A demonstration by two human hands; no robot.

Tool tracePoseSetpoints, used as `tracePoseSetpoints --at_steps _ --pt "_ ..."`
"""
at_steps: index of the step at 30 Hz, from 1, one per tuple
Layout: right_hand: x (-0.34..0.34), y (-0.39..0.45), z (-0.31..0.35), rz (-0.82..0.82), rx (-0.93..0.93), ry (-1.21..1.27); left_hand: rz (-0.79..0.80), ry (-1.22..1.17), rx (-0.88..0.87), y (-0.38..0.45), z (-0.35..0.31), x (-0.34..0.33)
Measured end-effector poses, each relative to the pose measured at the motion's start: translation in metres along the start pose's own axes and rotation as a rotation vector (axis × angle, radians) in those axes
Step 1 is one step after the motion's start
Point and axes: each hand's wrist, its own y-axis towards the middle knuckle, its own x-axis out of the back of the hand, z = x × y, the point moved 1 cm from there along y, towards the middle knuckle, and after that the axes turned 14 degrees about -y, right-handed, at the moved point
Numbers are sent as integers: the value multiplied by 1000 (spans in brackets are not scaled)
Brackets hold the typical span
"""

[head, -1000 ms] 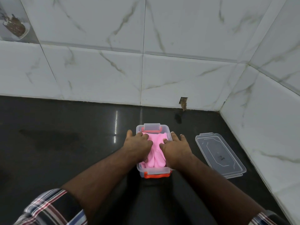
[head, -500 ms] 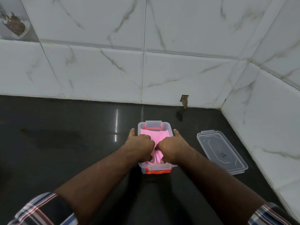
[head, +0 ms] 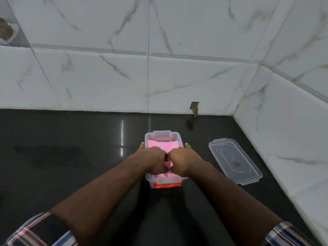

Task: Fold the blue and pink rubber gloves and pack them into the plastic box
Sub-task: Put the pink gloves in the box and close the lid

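At frame centre, both hands, left (head: 152, 159) and right (head: 182, 159), are clenching, knuckling the pink glove (head: 162, 145) into the box (head: 179, 139); next comes fitting the lid (head: 234, 160), lying right.

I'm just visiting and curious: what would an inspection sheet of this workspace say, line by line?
Surface: dark glossy counter, with a faint dull smear at the left.
Job's things: pink glove lies inside the plastic box; no blue glove can be seen; the clear lid lies flat to the right of the box, apart from it.
Clutter: nothing seen.
Grippers: left hand and right hand are both curled, knuckles together, pressing the pink glove down into the box, thumbs along the box's outer sides.
Cables: nothing seen.
Surroundings: white marbled wall tiles behind and at the right; a small chipped hole at the wall's base.
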Motion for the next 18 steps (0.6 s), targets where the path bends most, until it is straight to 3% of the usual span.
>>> tracePoseSetpoints --at_steps 4,8,12,18 --pt "-3 -12 -17 -282 -180 281 -282 -37 -151 3 -18 1" --pt "-16 -33 -47 -369 -322 362 -394 -130 -258 18 -58 -22" --pt "-31 -59 -76 -266 -521 317 -376 -259 -345 24 -107 -37" --pt "-69 -77 -99 -31 -567 333 -156 -473 -152 41 -139 -63"
